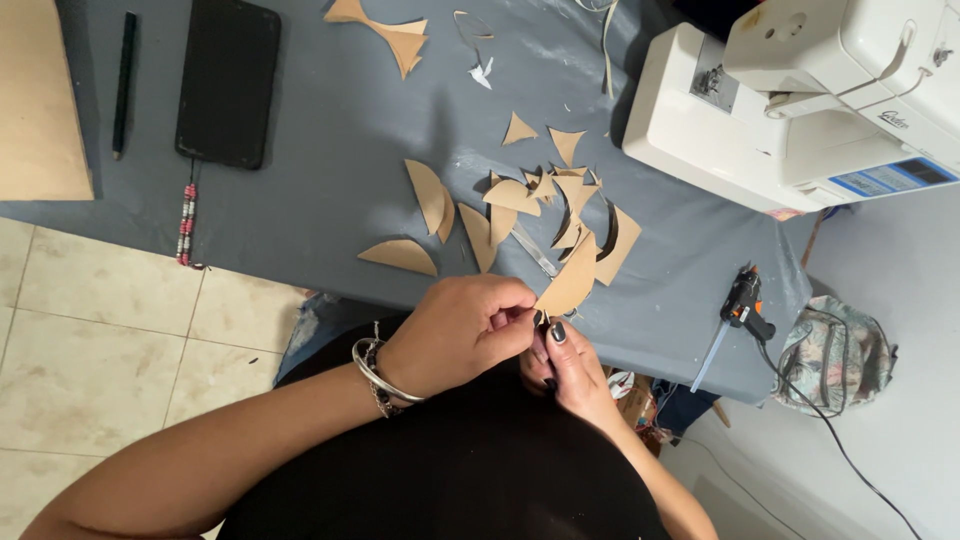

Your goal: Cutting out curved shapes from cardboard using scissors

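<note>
A table (pixel 330 150) covered in grey-blue cloth fills the upper part of the head view, and its near edge runs across the middle of the picture above a floor of pale beige tiles (pixel 90 350). At that edge both hands meet: the left hand (pixel 462 330), with metal bangles (pixel 378 378) on the wrist, pinches the lower end of a curved tan cardboard piece (pixel 572 282), and the right hand (pixel 562 362), with dark-painted nails, closes its fingers on the same end from below, so the piece stands up just over the table edge, held by both. Right behind it lies a loose heap of tan cardboard offcuts (pixel 545 195), triangles and crescents, some overlapping, with more single scraps spread to the left and a bow-shaped piece (pixel 385 30) further back. A black phone (pixel 228 80) lies flat at the far left of the cloth, with a beaded strap (pixel 186 225) hanging down over the edge, and a dark pencil (pixel 123 85) lies beside it next to a tan board (pixel 35 100). A white sewing machine (pixel 800 100) stands at the right end. A black glue gun (pixel 745 300) rests near the right corner, its cord trailing down to the pale floor, where a patterned bag (pixel 835 355) sits.
</note>
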